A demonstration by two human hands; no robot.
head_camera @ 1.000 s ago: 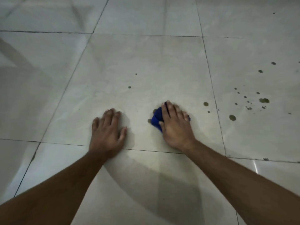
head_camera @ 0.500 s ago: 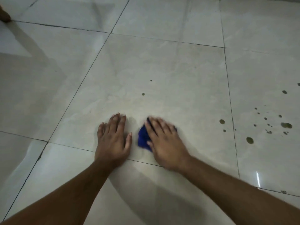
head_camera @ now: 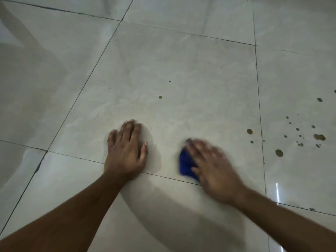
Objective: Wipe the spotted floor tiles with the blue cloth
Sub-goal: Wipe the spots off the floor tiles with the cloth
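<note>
1. The left hand (head_camera: 127,151) is laid flat and released on the floor (head_camera: 181,70), likely for support.
2. The blue cloth (head_camera: 184,163) is pressed down under the right hand (head_camera: 212,164), fingers straight though blurred.
3. Dark spots (head_camera: 279,153) are seen well to the right.

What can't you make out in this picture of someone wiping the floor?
- Right hand, head view: motion blur smears the fingers, so its grip is unclear.
- Blue cloth: mostly hidden under that hand.
- Spots: the right edge cuts the cluster off.
- Floor under the left hand: covered.
</note>
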